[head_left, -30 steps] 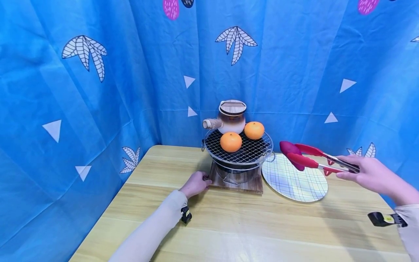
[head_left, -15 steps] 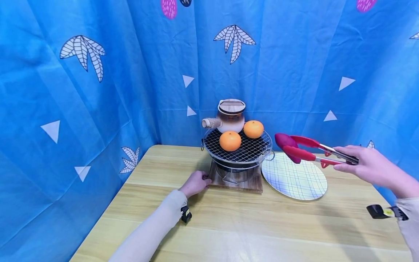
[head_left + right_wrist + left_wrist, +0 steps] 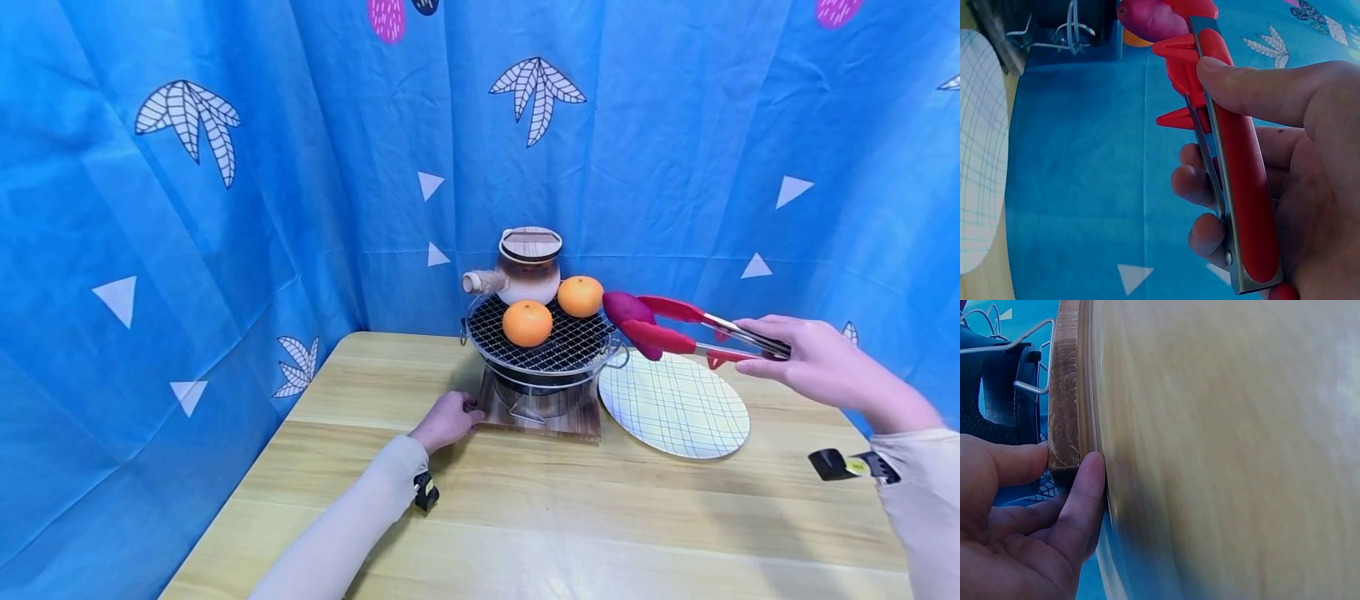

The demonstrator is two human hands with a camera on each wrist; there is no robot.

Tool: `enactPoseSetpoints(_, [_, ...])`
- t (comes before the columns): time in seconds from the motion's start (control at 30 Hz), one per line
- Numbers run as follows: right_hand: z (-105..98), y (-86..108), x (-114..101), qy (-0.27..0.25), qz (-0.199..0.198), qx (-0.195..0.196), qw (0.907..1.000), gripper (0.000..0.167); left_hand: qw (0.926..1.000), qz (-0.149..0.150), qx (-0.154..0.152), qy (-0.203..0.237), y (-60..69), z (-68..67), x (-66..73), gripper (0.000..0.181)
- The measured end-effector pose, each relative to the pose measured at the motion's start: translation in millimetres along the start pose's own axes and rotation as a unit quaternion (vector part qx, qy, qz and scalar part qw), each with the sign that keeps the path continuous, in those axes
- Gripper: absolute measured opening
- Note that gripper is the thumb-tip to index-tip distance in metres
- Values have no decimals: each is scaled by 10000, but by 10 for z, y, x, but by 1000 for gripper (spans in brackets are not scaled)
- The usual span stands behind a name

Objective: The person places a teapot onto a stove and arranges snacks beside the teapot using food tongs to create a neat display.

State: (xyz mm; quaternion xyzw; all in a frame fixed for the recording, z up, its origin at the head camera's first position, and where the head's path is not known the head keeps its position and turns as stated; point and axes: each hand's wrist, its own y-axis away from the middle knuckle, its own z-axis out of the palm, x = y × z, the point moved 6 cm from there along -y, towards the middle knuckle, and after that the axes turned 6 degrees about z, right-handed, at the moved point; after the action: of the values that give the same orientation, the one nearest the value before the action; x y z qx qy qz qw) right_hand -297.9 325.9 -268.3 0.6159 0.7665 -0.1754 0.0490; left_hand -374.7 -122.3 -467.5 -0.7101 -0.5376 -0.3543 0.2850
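Note:
My right hand (image 3: 817, 358) grips a pair of red and steel tongs (image 3: 1235, 162). Between the tong heads is a purple sweet potato (image 3: 632, 323), held off the surface at the right edge of the round wire grill (image 3: 570, 343). Two oranges sit on that mesh, one in front (image 3: 527, 323) and one farther back (image 3: 580, 296). The grill stands on a square wooden board (image 3: 551, 425). My left hand (image 3: 447, 419) pinches the board's left edge; in the left wrist view the thumb lies on one face and a finger against the other.
A small lidded pot (image 3: 529, 271) with a side handle stands at the back of the grill. Right of the board lies a checked oval plate (image 3: 693, 417). A blue curtain (image 3: 637, 167) hangs behind the wooden table (image 3: 525, 517).
My right hand has moved left with the tongs and sweet potato, from above the plate to the grill's right rim. The left hand stays on the board.

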Motion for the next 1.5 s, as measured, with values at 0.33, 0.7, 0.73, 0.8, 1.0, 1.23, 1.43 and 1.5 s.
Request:
enactPoseSetpoints(0.33, [61, -141, -246, -177, -260, -44, 9995, 70, 10000, 25, -61, -17, -7, 4, 13, 33])
enactPoseSetpoints(0.7, [189, -295, -441, -266, -364, -242, 9987, 70, 10000, 2, -56, 50, -9, 15, 1, 34])
enactPoseSetpoints(0.73, [197, -303, -457, -282, -381, -250, 9986, 69, 10000, 1, -59, 51, -9, 16, 2, 34])
enactPoseSetpoints(0.8, [213, -316, -483, -328, -396, -276, 9983, 69, 10000, -4, -59, 57, -8, 16, 3, 35])
enactPoseSetpoints(1.0, [237, -345, -537, -202, -582, -218, 9979, 66, 9999, -12, -66, 90, -6, 14, 5, 37])
enactPoseSetpoints(1.23, [264, -369, -555, -141, -562, -263, 9980, 67, 9999, 71, -99, 105, -8, 10, 11, 34])
enactPoseSetpoints(1.43, [284, -382, -548, -126, -506, -288, 9982, 69, 9999, 30, -59, 109, 4, 5, 2, 34])
enactPoseSetpoints(1.5, [285, -382, -550, -142, -525, -299, 9981, 68, 9999, 26, -49, 91, 7, 4, -3, 34])
